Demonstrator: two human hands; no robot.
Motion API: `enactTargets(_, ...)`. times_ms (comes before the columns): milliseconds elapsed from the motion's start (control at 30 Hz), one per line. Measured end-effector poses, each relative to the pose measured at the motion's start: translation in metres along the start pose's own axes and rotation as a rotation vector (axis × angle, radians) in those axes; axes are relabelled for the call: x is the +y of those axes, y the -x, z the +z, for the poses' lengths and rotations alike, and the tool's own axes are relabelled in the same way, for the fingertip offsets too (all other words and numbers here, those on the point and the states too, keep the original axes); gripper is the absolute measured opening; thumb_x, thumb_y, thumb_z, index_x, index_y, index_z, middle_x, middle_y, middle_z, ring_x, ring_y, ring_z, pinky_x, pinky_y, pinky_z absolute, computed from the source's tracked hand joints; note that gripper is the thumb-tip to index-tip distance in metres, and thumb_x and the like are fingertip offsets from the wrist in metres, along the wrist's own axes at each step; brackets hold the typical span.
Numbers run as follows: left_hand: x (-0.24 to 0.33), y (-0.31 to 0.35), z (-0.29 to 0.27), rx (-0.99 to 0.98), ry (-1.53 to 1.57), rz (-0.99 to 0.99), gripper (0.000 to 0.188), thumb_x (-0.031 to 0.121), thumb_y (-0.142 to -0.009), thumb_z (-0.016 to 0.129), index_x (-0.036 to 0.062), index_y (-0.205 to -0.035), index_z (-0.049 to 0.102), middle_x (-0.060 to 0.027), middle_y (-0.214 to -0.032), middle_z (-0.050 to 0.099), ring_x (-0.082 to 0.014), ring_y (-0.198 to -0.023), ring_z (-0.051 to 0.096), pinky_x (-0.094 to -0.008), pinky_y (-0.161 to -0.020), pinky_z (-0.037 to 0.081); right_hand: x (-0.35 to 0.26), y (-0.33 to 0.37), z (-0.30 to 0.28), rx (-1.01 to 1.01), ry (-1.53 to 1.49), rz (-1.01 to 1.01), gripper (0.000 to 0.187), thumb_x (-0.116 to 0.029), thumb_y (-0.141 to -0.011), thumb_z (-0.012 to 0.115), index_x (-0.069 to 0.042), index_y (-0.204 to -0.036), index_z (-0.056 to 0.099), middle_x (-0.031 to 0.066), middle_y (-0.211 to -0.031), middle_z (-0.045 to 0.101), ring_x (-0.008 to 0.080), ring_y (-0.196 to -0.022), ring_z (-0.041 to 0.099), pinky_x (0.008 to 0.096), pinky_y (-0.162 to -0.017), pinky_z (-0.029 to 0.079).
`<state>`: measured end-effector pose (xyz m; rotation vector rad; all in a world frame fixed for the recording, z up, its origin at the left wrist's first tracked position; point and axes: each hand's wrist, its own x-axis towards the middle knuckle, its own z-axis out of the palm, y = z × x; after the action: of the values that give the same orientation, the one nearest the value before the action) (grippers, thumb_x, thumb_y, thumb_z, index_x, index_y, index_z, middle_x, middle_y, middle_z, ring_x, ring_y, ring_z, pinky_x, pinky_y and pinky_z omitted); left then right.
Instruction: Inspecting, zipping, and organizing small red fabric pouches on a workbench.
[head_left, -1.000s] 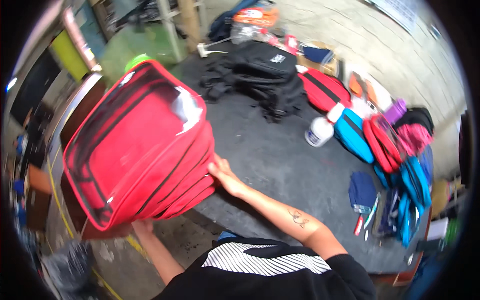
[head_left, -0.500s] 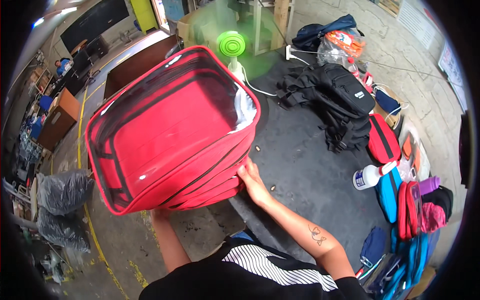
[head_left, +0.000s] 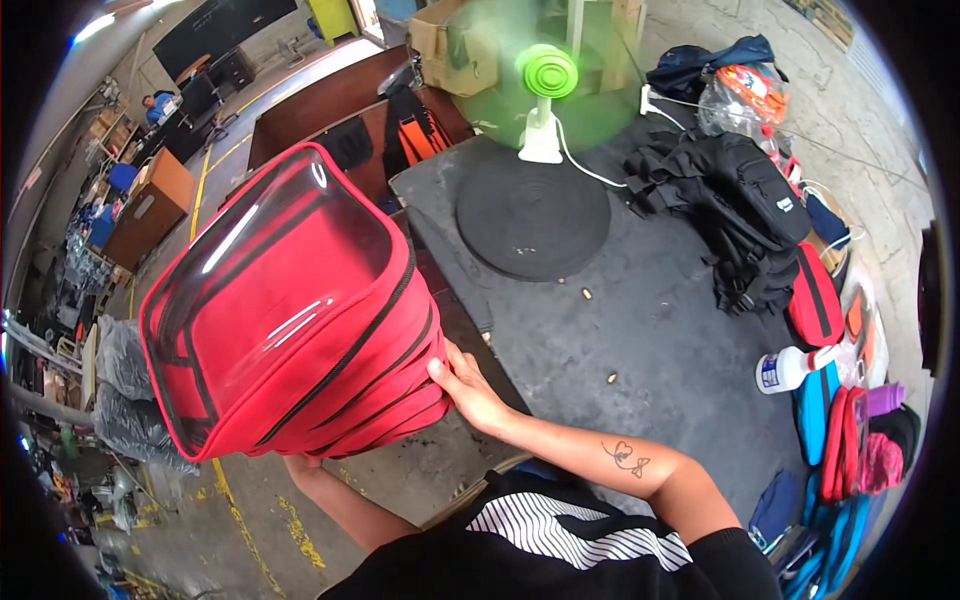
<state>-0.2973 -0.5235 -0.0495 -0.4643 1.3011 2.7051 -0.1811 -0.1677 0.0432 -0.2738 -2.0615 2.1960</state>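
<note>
I hold a stack of red zippered bags (head_left: 330, 390) off the table at the left, tilted, several layers pressed together. The top one has a clear plastic panel with a red rim and dark inner trim. My right hand (head_left: 468, 390) is closed on the stack's right side, thumb on top of the folds. From below, my left hand (head_left: 305, 465) reaches under the near edge; its fingers are hidden behind the bags.
The dark table (head_left: 560, 340) bears a coiled black roll (head_left: 535, 220), a green-and-white fan (head_left: 545, 100), a black backpack (head_left: 745, 205) and a white spray bottle (head_left: 790, 370). Red and blue bags line its right side. A brown bin (head_left: 300, 120) and cardboard box (head_left: 455, 50) stand beyond.
The stack has moved left and down in view, away from the fan, tilting so its zippered side shows more. Both hands moved with it. The black roll and brown bin show more now.
</note>
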Motion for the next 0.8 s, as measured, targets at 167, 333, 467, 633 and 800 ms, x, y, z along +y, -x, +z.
enactTargets(167, 0.014, 0.01, 0.031, -0.029, -0.026, 0.08, 0.07, 0.051, -0.093, 0.05, 0.0089, -0.146, 0.033, -0.0162, -0.143, 0.046, -0.0393, -0.128, 0.047, -0.0597, -0.107, 0.039, 0.003, -0.041, 0.024, -0.018, -0.055, 0.03, 0.063, -0.048, -0.099, 0.046, -0.013, -0.149, 0.032, 0.0146, -0.149, 0.04, 0.0347, -0.13, 0.034, 0.0432, -0.113, 0.024)
enactTargets(333, 0.049, -0.047, 0.153, -0.158, -0.014, 0.258, 0.071, 0.048, -0.094, 0.054, 0.0093, -0.148, 0.03, -0.015, -0.146, 0.041, -0.0346, -0.133, 0.043, -0.0546, -0.109, 0.038, -0.094, -0.157, 0.011, -0.107, -0.214, 0.026, 0.097, -0.068, -0.092, 0.041, -0.004, -0.153, 0.002, 0.0202, -0.16, 0.006, 0.0289, -0.148, 0.008, 0.041, -0.118, 0.014)
enactTargets(467, 0.055, -0.167, 0.265, -0.333, -0.088, 0.119, 0.086, 0.063, -0.085, 0.058, 0.0127, -0.149, 0.031, -0.0111, -0.151, 0.035, -0.035, -0.137, 0.035, -0.0619, -0.109, 0.027, -0.129, -0.165, -0.015, 0.024, 0.317, -0.164, 0.081, -0.059, -0.095, 0.042, -0.002, -0.149, 0.024, 0.0287, -0.144, 0.032, 0.0389, -0.138, 0.029, 0.0435, -0.114, 0.025)
enactTargets(633, -0.036, -0.256, 0.293, 0.057, -0.478, -0.235, 0.108, 0.076, -0.077, 0.056, 0.0157, -0.155, 0.01, -0.012, -0.162, 0.002, -0.045, -0.145, 0.0, -0.0732, -0.105, -0.001, -0.057, -0.046, -0.049, -0.09, 0.594, -0.448, 0.042, -0.031, -0.096, 0.056, 0.001, -0.124, 0.052, 0.0228, -0.122, 0.046, 0.0391, -0.117, 0.047, 0.0431, -0.102, 0.039)
enactTargets(800, -0.178, -0.191, 0.22, 0.052, -0.094, -0.091, 0.043, 0.037, -0.087, 0.056, 0.0095, -0.119, 0.05, -0.0089, -0.122, 0.05, -0.0272, -0.107, 0.048, -0.0445, -0.086, 0.039, -0.006, 0.099, -0.103, 0.052, 0.625, -0.168, 0.026, -0.017, -0.087, 0.068, -0.005, -0.11, 0.065, 0.0168, -0.123, 0.057, 0.0352, -0.123, 0.05, 0.0424, -0.103, 0.041)
